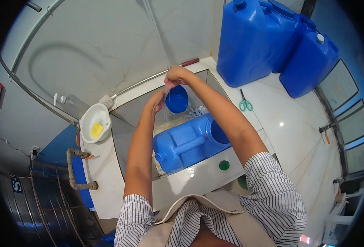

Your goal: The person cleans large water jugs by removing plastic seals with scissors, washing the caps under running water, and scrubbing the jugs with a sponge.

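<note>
Over the sink [132,108], my left hand [159,101] grips the left edge of a blue round, bowl-like piece [178,101]. My right hand [178,76] pinches its upper edge, fingers closed. Water splashes around the piece and my fingers, below a thin pale hose or stream [157,33] coming down from above. Just under my hands, a blue jerry can [178,142] lies on its side across the sink, with a large round opening at its right end, partly behind my right forearm. Some crumpled whitish material [200,110] is in the sink behind the can.
Tall blue jerry cans [248,45] stand at the back right. Green-handled scissors [245,105] lie on the counter [289,123]. At left, a white basin [92,113] holds a yellow sponge [96,130]. A long-handled brush [149,80] rests behind the sink; a green cap [224,165] lies in front.
</note>
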{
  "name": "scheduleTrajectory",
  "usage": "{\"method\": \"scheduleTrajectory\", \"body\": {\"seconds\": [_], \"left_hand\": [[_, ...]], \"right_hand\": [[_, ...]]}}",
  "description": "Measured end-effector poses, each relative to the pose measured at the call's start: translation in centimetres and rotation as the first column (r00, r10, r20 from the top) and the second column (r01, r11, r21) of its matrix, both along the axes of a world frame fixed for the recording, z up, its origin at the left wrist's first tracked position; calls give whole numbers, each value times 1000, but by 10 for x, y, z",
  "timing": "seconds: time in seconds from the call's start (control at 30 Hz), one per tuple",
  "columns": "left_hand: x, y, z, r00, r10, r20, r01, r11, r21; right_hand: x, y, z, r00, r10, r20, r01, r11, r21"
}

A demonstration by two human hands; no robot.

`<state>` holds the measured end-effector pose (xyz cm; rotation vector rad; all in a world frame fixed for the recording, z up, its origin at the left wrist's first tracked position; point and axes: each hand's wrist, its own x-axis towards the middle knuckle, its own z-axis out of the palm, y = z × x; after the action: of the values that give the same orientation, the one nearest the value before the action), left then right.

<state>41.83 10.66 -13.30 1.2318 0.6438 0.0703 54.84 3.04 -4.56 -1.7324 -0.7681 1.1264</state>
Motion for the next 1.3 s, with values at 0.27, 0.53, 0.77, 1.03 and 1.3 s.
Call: {"method": "scheduleTrajectory", "body": {"seconds": [0.27, 0.53, 0.77, 1.03, 1.3], "left_hand": [[6, -5, 33, 1000, -21, 23, 18, 993, 119], [4, 4, 38, 999, -20, 34, -1, 857, 515], [-36, -20, 37, 996, 85, -23, 22, 13, 1000], [-78, -120, 58, 962, -90, 258, -251, 79, 965], [-137, -274, -3, 608, -794, -11, -49, -51, 998]], "right_hand": [[3, -9, 23, 996, 28, 84, -31, 999, 40], [5, -19, 9, 905, 163, 394, -205, 977, 67], [-11, -58, -30, -70, -328, 942, -648, 733, 207], [-25, -79, -65, 161, -1, 987, -457, 886, 75], [-39, -82, -75, 65, 69, 996, -519, 854, -26]]}}
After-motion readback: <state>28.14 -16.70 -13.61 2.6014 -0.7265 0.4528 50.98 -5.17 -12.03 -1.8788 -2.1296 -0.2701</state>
